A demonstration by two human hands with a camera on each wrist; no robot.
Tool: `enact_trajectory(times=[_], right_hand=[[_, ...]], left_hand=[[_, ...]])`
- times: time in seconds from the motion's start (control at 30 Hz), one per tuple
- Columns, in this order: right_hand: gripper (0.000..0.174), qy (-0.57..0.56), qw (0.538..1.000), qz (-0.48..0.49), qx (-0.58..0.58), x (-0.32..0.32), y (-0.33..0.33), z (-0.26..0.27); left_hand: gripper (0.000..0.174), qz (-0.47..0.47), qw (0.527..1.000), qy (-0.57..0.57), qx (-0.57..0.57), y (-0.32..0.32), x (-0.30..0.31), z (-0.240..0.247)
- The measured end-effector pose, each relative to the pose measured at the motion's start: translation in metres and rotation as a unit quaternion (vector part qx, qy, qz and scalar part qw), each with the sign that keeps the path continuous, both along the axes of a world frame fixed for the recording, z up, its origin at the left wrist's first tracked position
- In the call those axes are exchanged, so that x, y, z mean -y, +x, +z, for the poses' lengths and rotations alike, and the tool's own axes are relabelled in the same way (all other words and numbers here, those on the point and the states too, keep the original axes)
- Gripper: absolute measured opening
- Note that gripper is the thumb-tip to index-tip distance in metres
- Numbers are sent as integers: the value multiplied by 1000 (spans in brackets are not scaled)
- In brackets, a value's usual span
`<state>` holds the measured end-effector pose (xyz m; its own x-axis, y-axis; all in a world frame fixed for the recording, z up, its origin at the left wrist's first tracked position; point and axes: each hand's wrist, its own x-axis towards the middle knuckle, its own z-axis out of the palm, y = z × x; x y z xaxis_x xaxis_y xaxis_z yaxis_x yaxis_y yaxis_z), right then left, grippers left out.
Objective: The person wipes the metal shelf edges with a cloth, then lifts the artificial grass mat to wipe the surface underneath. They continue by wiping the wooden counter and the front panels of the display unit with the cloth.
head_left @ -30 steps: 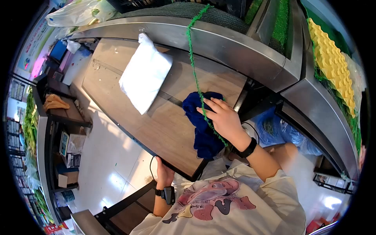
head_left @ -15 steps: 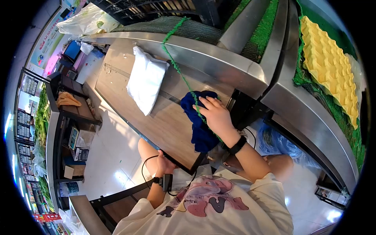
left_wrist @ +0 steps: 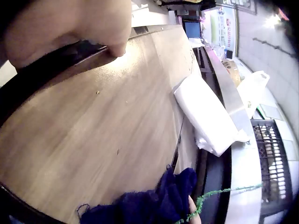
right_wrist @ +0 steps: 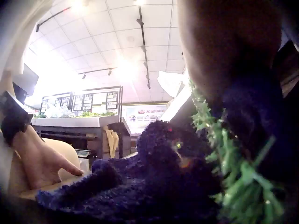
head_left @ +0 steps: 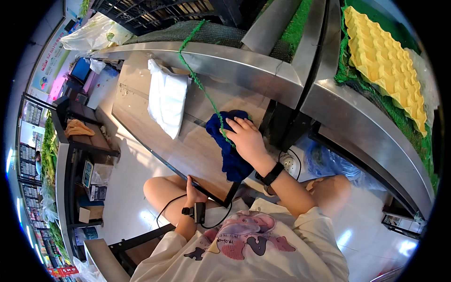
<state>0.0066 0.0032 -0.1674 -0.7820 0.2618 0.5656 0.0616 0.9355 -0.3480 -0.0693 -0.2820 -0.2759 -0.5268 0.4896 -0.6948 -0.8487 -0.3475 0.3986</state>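
Observation:
My right hand (head_left: 248, 142) rests on a navy blue cloth (head_left: 235, 167) with its fingers stretched over it. The cloth lies bunched on a wood-grain tabletop (head_left: 188, 152), near its right end. A green tufted strand (head_left: 197, 82) hangs from the counter above and runs down to the fingers of this hand; in the right wrist view the strand (right_wrist: 233, 172) is close to the camera. At the tabletop's near edge, my left hand (head_left: 193, 194) holds on, thumb over the top; the edge hides its other fingers.
A white plastic bag (head_left: 167, 101) lies on the tabletop toward the far side. A curved metal counter (head_left: 244, 63) borders the back, with a black crate (head_left: 174, 14) and a yellow egg tray (head_left: 383, 61) on top. Blue plastic bags (head_left: 329, 157) lie at the right.
The head view has shifted, so the table and cloth appear farther left and more of the left leg shows. Both hands keep about the same places on cloth and table edge.

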Motion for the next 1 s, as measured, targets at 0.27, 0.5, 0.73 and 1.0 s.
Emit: enact_trajectory(times=[0.27, 0.5, 0.73, 1.0], right_hand=[[31, -2, 998, 19, 67, 10, 3, 2], [39, 34, 997, 24, 71, 25, -2, -5], [34, 55, 994, 24, 88, 27, -1, -2], [49, 70, 990, 29, 116, 31, -4, -4]], left_hand=[[69, 52, 998, -12, -31, 4, -3, -15], [73, 69, 997, -28, -24, 7, 9, -28], [73, 84, 996, -24, -15, 8, 3, -27], [83, 63, 997, -25, 45, 2, -2, -49]])
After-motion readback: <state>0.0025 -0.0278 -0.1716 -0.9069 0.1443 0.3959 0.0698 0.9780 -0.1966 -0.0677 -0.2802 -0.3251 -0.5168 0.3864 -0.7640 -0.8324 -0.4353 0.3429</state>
